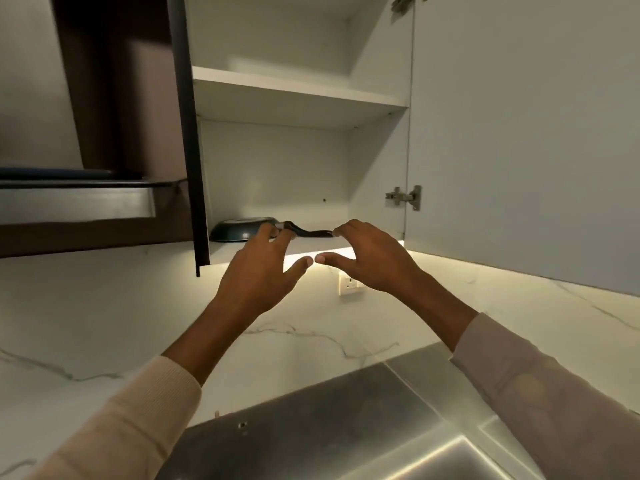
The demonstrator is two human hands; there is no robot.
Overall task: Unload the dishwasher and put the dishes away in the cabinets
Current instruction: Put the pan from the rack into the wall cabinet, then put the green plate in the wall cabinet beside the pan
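Our L sleeve [138,420] and R sleeve [547,386] fill the bottom corners, w/ the steel sink top [311,420] between and below them. Behind it the marble wall [104,306] climbs to a wall socket [350,285], lit warm from under the cabinet [277,161].

We reach both arms up to that cabinet. Its R door [519,133] stands open on a metal hinge [403,196]; the dark L door [188,133] shows edge-on. Inside there's an upper shelf [294,86], nothing visible on it from this low angle.

The pan [239,230], dark, sits on the bottom shelf [363,241] at its L end, close to the cabinet's side wall. Its black handle [311,232] points R along the shelf's front edge.

Our L hand [263,275] is raised w/ fingers loosely bent, tips at the spot where handle meets pan; the thumb sticks out to the R, well off the handle, so nothing is gripped. Whether the tips actually touch, we can't tell. Our R hand [370,258] mirrors it: fingers arched and relaxed, foremost tip just at the handle's far end, thumb pointing L. The two thumb tips nearly meet below the shelf edge.

Far L, a dark hood [76,202] juts out beside the cabinet.
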